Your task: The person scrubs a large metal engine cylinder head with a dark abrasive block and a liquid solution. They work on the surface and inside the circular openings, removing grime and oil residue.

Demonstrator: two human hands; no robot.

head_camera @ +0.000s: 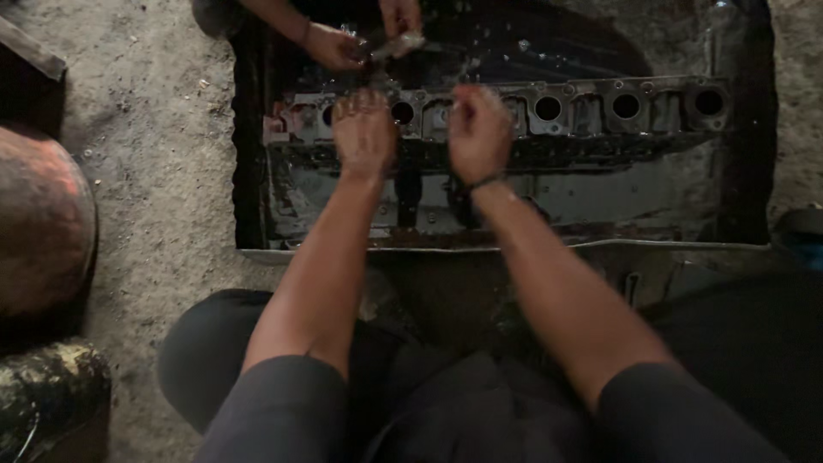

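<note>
A person crouched on a dusty concrete floor (163, 146) works over a long metal engine part (549, 116) lying in a shallow, dark, wet tray (754, 171). The part, lined with a row of round ports, runs across the tray from its left edge toward its right edge, nearer the far side. The person's left hand (364, 133) rests on the part near the tray's left end, fingers bent downward and close together; whether they grip anything cannot be told. The right hand (477, 130), a dark band at its wrist, hovers just beside it over the middle of the part, fingers curled loosely inward, apparently holding nothing. Droplets of liquid fly above both hands. At the tray's far edge, a co-worker's two hands (360, 39) clasp a small pale object (399, 43). A rounded rusty drum (43, 227) sits well apart, off the tray's left side.
</note>
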